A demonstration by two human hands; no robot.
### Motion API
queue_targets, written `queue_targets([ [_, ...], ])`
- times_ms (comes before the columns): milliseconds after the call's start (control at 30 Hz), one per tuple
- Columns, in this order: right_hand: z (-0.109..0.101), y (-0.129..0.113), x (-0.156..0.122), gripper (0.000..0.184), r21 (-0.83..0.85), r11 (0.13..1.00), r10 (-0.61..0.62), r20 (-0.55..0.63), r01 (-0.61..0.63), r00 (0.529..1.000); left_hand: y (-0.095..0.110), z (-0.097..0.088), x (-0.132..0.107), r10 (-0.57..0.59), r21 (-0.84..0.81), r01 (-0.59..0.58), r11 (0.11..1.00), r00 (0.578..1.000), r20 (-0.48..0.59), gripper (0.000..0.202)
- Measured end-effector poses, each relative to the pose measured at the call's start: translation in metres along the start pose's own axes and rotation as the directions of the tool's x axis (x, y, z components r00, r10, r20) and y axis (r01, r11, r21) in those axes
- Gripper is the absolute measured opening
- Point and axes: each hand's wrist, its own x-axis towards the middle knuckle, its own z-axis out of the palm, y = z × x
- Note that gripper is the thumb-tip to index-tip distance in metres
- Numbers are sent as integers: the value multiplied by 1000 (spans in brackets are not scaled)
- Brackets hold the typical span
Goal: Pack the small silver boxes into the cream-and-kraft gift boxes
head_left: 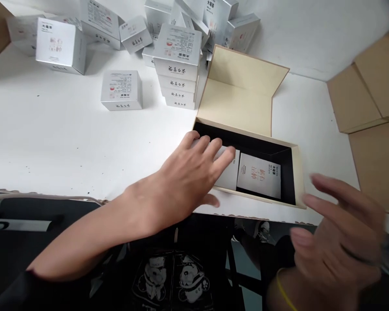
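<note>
Right now, two small silver boxes [259, 175] lie side by side in a long cream box [298, 177] with its lid [236, 103] open. The left hand [186, 177] has bent fingers over the left one, but I cannot tell if they grip it, and the right hand [340, 233] has loose fingers with nothing in them, near the long box's right end. Farther back, a silver stack [176, 69] stands on the white table [68, 142], and brown boxes [372, 108] sit to the right.
</note>
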Motion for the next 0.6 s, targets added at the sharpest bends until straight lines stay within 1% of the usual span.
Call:
queue_targets([
  [33,-9,0,16,42,32,999,-44,18,43,999,3,1,3,-27,15,28,1000,1000,-1,94],
  [67,-16,1,31,41,51,994,-97,62,94,993,6,0,6,-56,23,56,998,998,0,91],
  [100,-20,4,44,43,50,988,-150,130,145,980,9,-2,8,-78,28,78,997,997,1,89],
  [167,-23,12,63,54,4,971,-229,304,239,925,15,-8,11,-97,40,96,995,995,20,90],
  [233,-20,20,71,70,-54,954,-247,424,296,871,20,-12,11,-103,41,101,994,993,52,92],
  [300,-16,26,74,83,-100,936,-249,488,337,837,23,-14,11,-121,44,118,992,990,74,92],
  [333,-15,28,75,85,-120,928,-251,503,354,827,25,-14,12,-129,48,126,991,989,73,92],
  [400,-16,28,77,82,-151,912,-256,519,382,816,28,-11,13,-139,48,137,989,989,56,91],
  [500,-22,24,83,70,-170,902,-253,538,398,804,31,-5,15,-138,19,138,990,990,21,88],
  [600,-25,18,91,55,-122,901,-267,599,415,755,32,1,15,-133,-9,133,991,991,-16,85],
])
